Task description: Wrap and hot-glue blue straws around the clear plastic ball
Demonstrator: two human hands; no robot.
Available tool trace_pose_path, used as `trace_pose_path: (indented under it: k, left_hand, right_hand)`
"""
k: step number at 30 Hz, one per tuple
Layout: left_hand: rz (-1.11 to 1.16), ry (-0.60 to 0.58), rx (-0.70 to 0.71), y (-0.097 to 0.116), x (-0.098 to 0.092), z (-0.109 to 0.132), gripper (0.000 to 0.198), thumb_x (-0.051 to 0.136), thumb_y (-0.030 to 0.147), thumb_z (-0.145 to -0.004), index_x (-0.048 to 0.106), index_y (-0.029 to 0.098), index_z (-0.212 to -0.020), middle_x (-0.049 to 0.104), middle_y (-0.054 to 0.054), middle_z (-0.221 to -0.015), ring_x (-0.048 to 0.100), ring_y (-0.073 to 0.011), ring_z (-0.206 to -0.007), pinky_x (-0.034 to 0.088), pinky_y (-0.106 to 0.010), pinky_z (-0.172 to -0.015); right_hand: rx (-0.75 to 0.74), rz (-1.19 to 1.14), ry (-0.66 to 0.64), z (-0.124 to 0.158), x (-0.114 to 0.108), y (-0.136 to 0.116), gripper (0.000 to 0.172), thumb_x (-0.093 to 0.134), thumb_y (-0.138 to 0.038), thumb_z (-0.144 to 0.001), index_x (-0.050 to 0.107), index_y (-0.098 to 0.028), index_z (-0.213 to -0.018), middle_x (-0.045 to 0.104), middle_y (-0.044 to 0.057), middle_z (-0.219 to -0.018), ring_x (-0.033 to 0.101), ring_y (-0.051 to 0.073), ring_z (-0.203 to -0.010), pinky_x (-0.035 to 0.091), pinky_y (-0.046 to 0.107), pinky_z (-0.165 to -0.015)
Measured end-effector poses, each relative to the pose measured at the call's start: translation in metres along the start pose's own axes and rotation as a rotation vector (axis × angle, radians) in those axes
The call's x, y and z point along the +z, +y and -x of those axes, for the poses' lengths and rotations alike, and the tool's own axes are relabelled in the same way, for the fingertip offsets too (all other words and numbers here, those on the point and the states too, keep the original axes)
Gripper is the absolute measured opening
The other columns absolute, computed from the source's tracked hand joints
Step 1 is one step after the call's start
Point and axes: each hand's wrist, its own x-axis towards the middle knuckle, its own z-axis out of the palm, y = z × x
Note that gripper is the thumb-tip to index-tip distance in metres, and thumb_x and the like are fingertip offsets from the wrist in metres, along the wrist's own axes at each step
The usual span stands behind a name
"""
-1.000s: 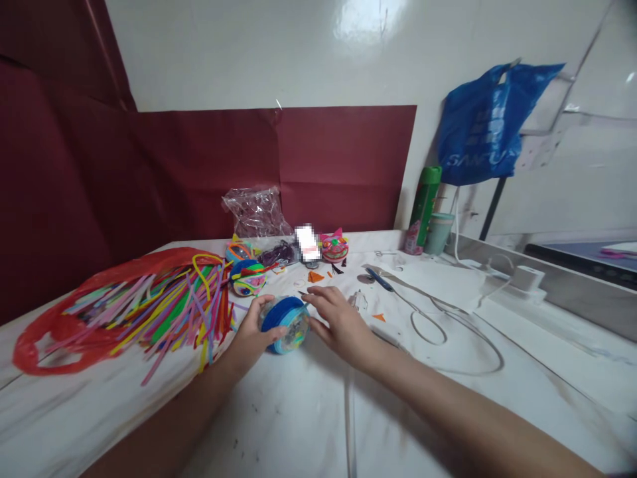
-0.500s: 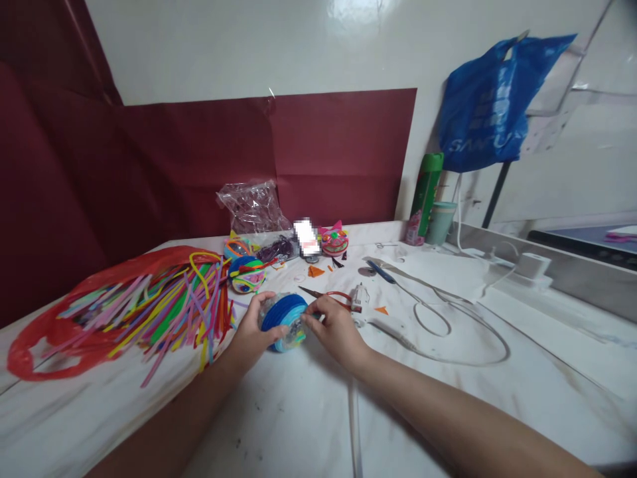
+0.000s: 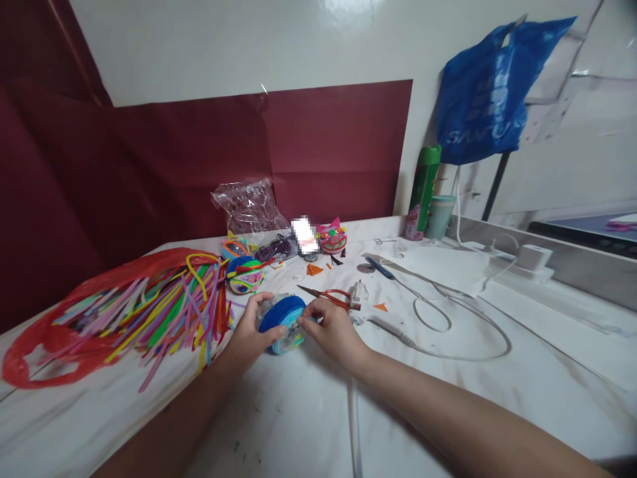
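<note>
A clear round ball wrapped in blue fuzzy stems (image 3: 281, 321) rests on the white table (image 3: 298, 411). My left hand (image 3: 249, 335) cups its left side with fingers curled round it. My right hand (image 3: 331, 328) presses against its right side, fingertips pinched at the blue wrap. Red-handled scissors (image 3: 328, 295) lie just behind my right hand, beside a white glue gun (image 3: 359, 295) with a trailing cord.
A red bag (image 3: 60, 332) spills several coloured stems (image 3: 164, 309) at the left. Finished decorated balls (image 3: 243, 273), a pink cat-faced one (image 3: 332, 238) and a clear plastic bag (image 3: 249, 206) sit behind. A green bottle (image 3: 423, 189), a cup, a power strip (image 3: 532, 262) and a blue bag (image 3: 490, 99) are at the right.
My right hand has gone from lying flat and spread beside the ball to pinching at its right side. The scissors and glue gun have come into view behind it.
</note>
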Motion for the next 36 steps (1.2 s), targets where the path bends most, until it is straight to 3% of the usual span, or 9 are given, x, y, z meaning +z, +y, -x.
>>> trace_pose_path:
  k: [9,24,32,36]
  left_hand:
    - [-0.041,0.028,-0.008,0.007,0.0,0.003,0.056,0.067,0.023,-0.061,0.044,0.023,-0.112,0.056,-0.003,-0.099,0.056,-0.0214,-0.091,0.045,-0.034,-0.079]
    - [-0.056,-0.014,-0.03,0.012,0.0,0.004,0.058,0.067,0.025,-0.061,0.043,0.022,-0.114,0.056,-0.004,-0.101,0.056,-0.0227,-0.092,0.045,-0.032,-0.076]
    - [0.022,-0.076,-0.015,0.015,-0.004,0.007,0.044,0.058,0.039,-0.076,0.046,0.021,-0.115,0.057,-0.006,-0.106,0.056,-0.023,-0.097,0.044,-0.032,-0.08]
    - [0.03,-0.086,-0.006,0.014,-0.005,0.006,0.047,0.06,0.036,-0.073,0.045,0.022,-0.116,0.057,-0.005,-0.106,0.056,-0.0231,-0.097,0.044,-0.032,-0.08]
  right_hand:
    - [-0.028,-0.059,-0.007,0.006,0.0,-0.004,0.009,0.059,-0.009,-0.073,0.061,-0.018,-0.071,0.062,0.0,-0.069,0.056,0.013,-0.063,0.043,0.023,-0.06]
    - [0.016,-0.071,-0.005,0.004,0.002,-0.004,0.008,0.057,-0.011,-0.071,0.06,-0.018,-0.068,0.061,-0.001,-0.065,0.054,0.013,-0.06,0.041,0.022,-0.056]
    - [0.043,-0.078,-0.008,0.005,0.001,-0.005,0.007,0.057,-0.012,-0.07,0.061,-0.018,-0.068,0.062,-0.001,-0.064,0.054,0.013,-0.058,0.041,0.022,-0.056]
    - [0.045,-0.073,-0.001,0.005,0.001,-0.006,0.006,0.057,-0.013,-0.07,0.06,-0.018,-0.069,0.062,0.0,-0.065,0.054,0.013,-0.059,0.041,0.023,-0.057]
